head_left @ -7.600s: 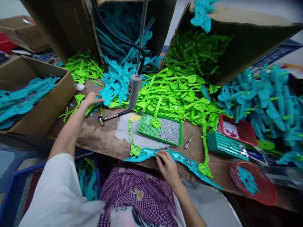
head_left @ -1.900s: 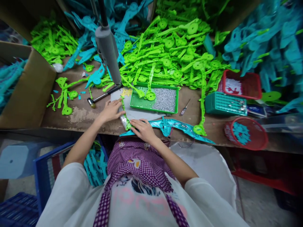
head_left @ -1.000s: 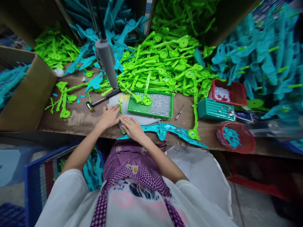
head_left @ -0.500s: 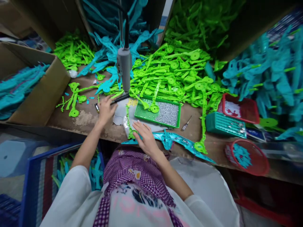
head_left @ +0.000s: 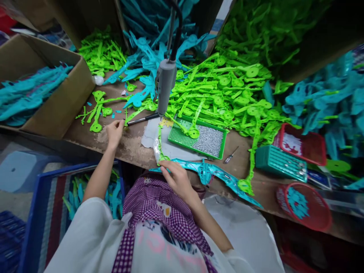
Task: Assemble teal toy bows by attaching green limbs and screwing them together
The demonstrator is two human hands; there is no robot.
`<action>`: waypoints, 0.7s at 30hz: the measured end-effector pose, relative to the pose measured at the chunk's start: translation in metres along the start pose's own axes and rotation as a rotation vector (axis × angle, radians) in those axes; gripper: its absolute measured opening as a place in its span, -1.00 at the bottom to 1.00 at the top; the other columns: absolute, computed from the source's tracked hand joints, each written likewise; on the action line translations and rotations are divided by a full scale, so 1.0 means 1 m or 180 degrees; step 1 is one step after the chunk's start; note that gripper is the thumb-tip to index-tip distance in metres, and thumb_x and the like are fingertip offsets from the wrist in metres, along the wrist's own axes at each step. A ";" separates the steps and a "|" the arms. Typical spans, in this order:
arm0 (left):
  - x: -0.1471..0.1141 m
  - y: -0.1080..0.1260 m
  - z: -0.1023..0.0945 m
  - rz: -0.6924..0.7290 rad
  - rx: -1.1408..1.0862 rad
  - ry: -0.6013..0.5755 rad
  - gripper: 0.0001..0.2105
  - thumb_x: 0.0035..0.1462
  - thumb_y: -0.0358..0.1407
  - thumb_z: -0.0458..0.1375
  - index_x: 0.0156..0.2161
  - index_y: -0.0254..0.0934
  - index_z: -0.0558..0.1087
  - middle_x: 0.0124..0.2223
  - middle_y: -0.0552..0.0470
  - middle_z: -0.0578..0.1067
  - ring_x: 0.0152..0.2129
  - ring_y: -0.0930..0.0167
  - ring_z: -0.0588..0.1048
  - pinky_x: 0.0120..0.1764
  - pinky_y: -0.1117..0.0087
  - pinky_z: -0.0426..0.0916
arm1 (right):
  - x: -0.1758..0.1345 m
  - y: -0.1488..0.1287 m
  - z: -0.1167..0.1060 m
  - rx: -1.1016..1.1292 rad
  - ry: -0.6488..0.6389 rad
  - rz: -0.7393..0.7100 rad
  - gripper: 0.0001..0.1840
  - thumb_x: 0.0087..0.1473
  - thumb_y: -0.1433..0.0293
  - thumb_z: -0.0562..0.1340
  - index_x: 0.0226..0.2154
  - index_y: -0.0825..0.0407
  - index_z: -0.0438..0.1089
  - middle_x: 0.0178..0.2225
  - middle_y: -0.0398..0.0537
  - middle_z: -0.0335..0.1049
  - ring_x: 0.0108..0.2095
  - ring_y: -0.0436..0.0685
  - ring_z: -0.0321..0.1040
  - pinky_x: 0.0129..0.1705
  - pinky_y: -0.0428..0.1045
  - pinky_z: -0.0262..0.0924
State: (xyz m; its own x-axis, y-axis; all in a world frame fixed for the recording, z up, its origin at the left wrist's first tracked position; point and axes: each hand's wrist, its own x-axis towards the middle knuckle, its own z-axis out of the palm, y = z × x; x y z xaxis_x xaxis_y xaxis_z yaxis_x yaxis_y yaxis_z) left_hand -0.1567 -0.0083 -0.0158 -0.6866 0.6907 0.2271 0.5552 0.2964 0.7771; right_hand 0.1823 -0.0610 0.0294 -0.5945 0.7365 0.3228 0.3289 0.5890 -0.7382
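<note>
At far left a cardboard box (head_left: 61,110) holds turquoise pieces (head_left: 34,93) with dark reddish lines along them, perhaps finished work; next, the left hand (head_left: 115,132) has its fingers drawn together beside the hammer (head_left: 142,119), though whether they grip it I cannot tell; a slim green strip (head_left: 160,142) lies beside a clear wrapper (head_left: 156,148), its lower end at the fingertips of the right hand (head_left: 175,176), which is bent over the left end of the long turquoise body (head_left: 187,164), whether pinching or merely pressing I cannot tell; that body lies along the table's near edge, a crosspiece (head_left: 204,173) standing on it and its inner side uncovered, so it looks only partly assembled; the metal bits (head_left: 209,142) in the tray (head_left: 180,133) remain plentiful; rightward, another green strip (head_left: 251,163) reaches the body's right end, its fastening unclear; the turquoise heap (head_left: 327,98) beyond suggests much remains.
</note>
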 end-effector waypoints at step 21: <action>0.002 -0.056 -0.082 -0.0526 0.1485 0.0673 -0.43 0.01 -0.16 0.28 0.14 -0.28 0.38 0.10 -0.29 0.44 0.12 -0.01 0.30 0.15 -0.05 0.11 | 0.003 -0.003 0.008 0.0141 -0.0322 0.0215 -0.77 0.26 0.33 0.13 -0.16 -0.01 0.50 -0.21 -0.02 0.59 -0.19 0.12 0.52 -0.09 0.04 0.35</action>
State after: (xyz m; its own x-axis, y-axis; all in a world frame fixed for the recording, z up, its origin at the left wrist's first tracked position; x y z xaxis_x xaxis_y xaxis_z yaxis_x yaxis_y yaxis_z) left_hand -0.2273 -0.0777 -0.0111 -0.8354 0.4763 0.2744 0.5482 0.6848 0.4801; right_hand 0.1740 -0.0637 0.0280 -0.6437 0.7354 0.2116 0.3393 0.5222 -0.7824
